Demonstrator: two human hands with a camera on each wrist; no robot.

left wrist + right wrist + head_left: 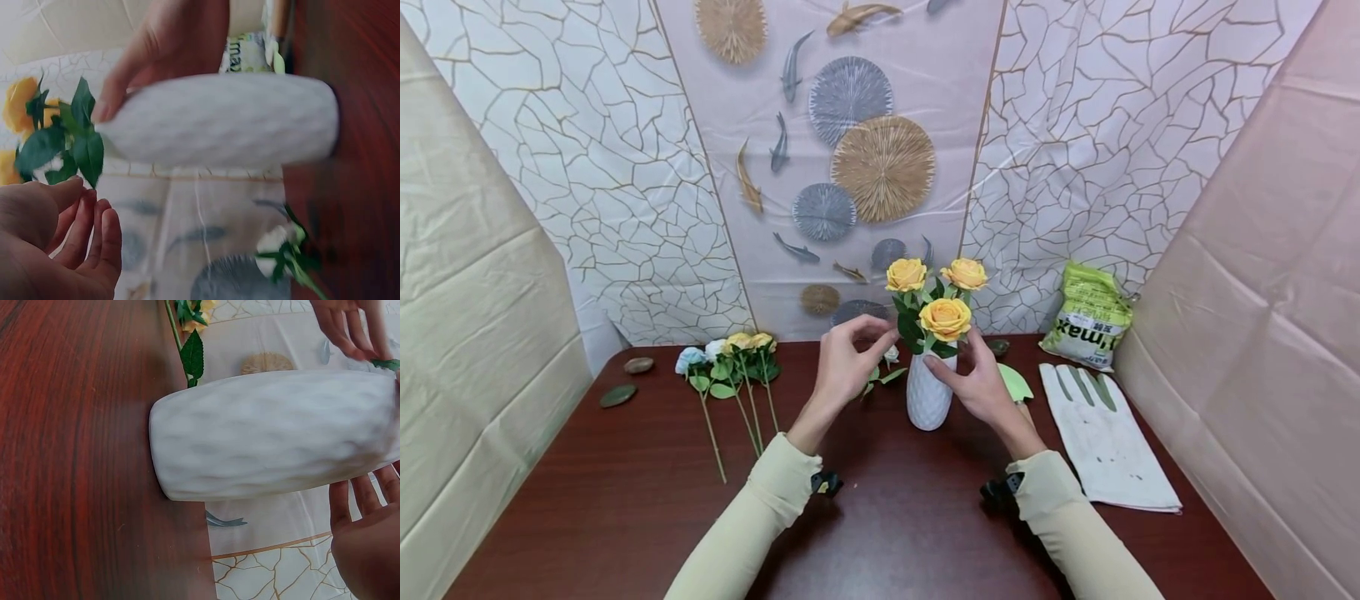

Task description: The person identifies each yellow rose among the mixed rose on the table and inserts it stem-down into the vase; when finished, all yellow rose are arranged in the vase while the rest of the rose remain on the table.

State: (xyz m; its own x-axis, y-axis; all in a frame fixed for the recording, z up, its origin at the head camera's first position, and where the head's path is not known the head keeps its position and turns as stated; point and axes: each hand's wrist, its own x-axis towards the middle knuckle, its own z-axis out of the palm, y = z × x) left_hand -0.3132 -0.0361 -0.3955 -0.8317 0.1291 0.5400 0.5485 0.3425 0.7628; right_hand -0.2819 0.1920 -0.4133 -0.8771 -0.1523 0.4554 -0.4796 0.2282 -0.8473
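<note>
On table (895,542), vase (929,400), long axis upright; right grip (981,385) holding it, left grip (848,358) unclear.

The vase (928,400) looks ceramic to me, dimpled and matt, its roses (945,320) clothlike. The tabletop (895,525) has a smooth, faintly glossy wood grain; that bag (1086,321) over there is crinkled, shiny plastic.

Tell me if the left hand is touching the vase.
Apart: the left wrist view shows backdrop between the left hand and the vase.
</note>
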